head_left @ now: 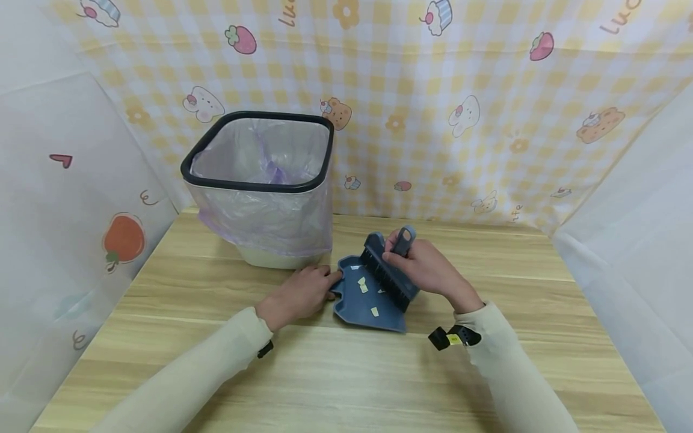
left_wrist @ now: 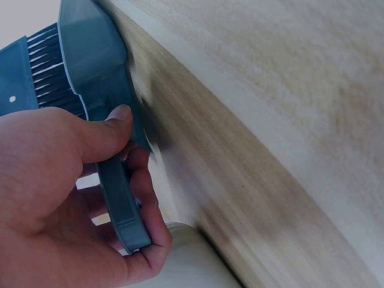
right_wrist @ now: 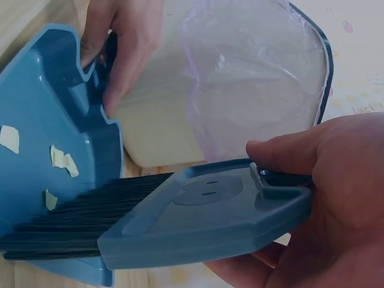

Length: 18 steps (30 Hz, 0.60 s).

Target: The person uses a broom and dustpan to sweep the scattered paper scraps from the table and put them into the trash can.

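Note:
A blue dustpan [head_left: 357, 313] lies on the wooden table with several small pale scraps [right_wrist: 63, 161] in it. My left hand [head_left: 305, 291] grips the dustpan's handle [left_wrist: 120, 201], thumb on one side and fingers curled round the other. In my right hand [head_left: 428, 267] is a blue hand brush [right_wrist: 204, 210], held near its handle. The dark bristles [head_left: 385, 279] reach down into the pan and lie across its right part, overlapping some of the scraps.
A white trash bin [head_left: 265, 260] with a black rim [head_left: 254, 185] and a clear purplish liner bag [head_left: 281, 219] stands behind my left hand. A yellow checked cloth [head_left: 433, 150] hangs at the back of the table [head_left: 514, 313]. White sheets [head_left: 49, 240] flank both sides.

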Each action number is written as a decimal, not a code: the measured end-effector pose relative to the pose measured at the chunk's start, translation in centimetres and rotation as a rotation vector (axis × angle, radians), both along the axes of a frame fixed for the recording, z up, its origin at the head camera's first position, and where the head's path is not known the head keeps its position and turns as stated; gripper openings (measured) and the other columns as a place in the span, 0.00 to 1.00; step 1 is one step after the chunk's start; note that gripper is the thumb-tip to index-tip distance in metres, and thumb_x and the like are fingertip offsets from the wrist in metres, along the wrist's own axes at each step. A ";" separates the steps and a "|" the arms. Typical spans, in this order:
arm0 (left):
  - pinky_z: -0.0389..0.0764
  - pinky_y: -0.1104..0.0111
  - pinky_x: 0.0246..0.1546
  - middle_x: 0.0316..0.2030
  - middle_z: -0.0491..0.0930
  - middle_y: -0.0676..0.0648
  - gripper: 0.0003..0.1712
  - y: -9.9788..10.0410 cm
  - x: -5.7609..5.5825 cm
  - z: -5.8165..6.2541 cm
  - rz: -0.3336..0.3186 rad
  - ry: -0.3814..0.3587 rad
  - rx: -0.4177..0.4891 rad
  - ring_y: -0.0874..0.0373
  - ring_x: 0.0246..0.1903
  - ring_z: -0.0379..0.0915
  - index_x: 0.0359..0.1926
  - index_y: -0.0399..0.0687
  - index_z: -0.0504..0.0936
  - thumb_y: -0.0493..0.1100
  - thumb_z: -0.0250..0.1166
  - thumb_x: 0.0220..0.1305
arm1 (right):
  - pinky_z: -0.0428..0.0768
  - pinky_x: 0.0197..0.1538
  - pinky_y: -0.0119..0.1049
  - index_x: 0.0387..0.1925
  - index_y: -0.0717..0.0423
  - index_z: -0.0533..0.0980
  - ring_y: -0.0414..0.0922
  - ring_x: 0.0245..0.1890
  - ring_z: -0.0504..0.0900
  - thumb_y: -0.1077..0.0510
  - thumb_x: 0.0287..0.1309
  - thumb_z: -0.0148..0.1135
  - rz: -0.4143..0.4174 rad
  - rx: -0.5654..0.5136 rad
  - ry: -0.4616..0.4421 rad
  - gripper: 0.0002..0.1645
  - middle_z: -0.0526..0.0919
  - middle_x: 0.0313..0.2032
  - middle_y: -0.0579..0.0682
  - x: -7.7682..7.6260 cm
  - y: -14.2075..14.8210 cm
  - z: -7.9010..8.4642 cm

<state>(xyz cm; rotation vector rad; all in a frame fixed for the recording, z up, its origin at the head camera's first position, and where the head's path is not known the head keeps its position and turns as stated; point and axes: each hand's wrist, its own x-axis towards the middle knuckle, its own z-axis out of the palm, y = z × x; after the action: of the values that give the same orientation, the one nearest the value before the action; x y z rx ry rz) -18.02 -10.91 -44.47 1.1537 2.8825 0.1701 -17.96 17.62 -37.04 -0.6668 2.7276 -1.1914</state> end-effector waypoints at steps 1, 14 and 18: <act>0.87 0.49 0.46 0.51 0.83 0.36 0.22 0.0 0.0 0.0 0.002 -0.002 -0.001 0.41 0.44 0.83 0.68 0.39 0.82 0.41 0.70 0.78 | 0.71 0.38 0.44 0.47 0.56 0.78 0.46 0.30 0.73 0.59 0.80 0.63 -0.003 0.009 0.005 0.03 0.79 0.33 0.47 -0.1 0.0 -0.1; 0.87 0.49 0.46 0.50 0.83 0.36 0.22 0.0 0.0 -0.1 -0.003 0.023 0.005 0.41 0.44 0.84 0.67 0.39 0.82 0.40 0.71 0.77 | 0.73 0.41 0.45 0.46 0.55 0.79 0.46 0.32 0.76 0.59 0.79 0.65 0.011 0.085 0.081 0.03 0.81 0.33 0.47 -0.4 -0.1 -0.5; 0.87 0.50 0.46 0.50 0.83 0.37 0.22 0.0 0.0 -0.1 0.000 0.020 0.003 0.41 0.44 0.83 0.67 0.39 0.82 0.41 0.71 0.78 | 0.73 0.41 0.46 0.46 0.53 0.79 0.46 0.32 0.76 0.58 0.80 0.65 0.013 0.097 0.080 0.03 0.82 0.33 0.46 -0.2 0.0 -0.4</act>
<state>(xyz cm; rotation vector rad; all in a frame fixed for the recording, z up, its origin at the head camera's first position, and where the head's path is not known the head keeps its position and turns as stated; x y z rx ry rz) -18.01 -10.95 -44.58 1.1628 2.9005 0.1635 -18.13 17.61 -37.42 -0.7342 2.8207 -1.0433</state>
